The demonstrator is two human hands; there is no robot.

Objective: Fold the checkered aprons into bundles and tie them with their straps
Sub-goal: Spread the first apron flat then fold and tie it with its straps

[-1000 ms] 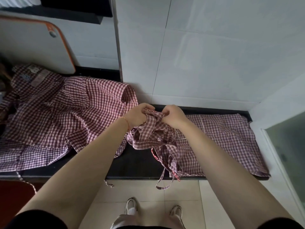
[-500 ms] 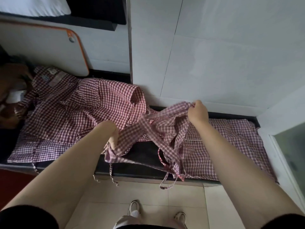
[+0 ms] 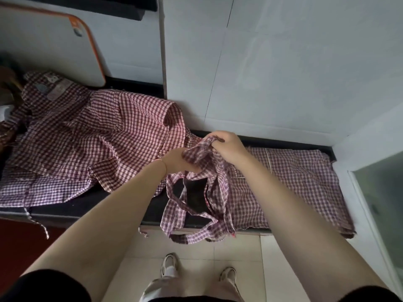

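Note:
A red-and-white checkered apron (image 3: pixel 290 184) lies spread on the right of the black counter (image 3: pixel 122 205). Its bunched top and straps (image 3: pixel 196 212) are lifted above the counter, and the straps hang in loops over the front edge. My right hand (image 3: pixel 229 149) grips the top of the bunched cloth. My left hand (image 3: pixel 176 161) holds the same bunch from the left, just below. A pile of more checkered aprons (image 3: pixel 82 138) covers the left of the counter.
A white board with an orange rim (image 3: pixel 50 46) leans on the wall behind the pile. White tiled walls close the back and right. A glass panel (image 3: pixel 383 203) stands at the far right. My shoes (image 3: pixel 172 264) stand on the pale floor tiles below.
My hands were together on the bunch, then spread apart with the cloth stretched between them. Now they have come back together at the bunch, and the straps hang lower.

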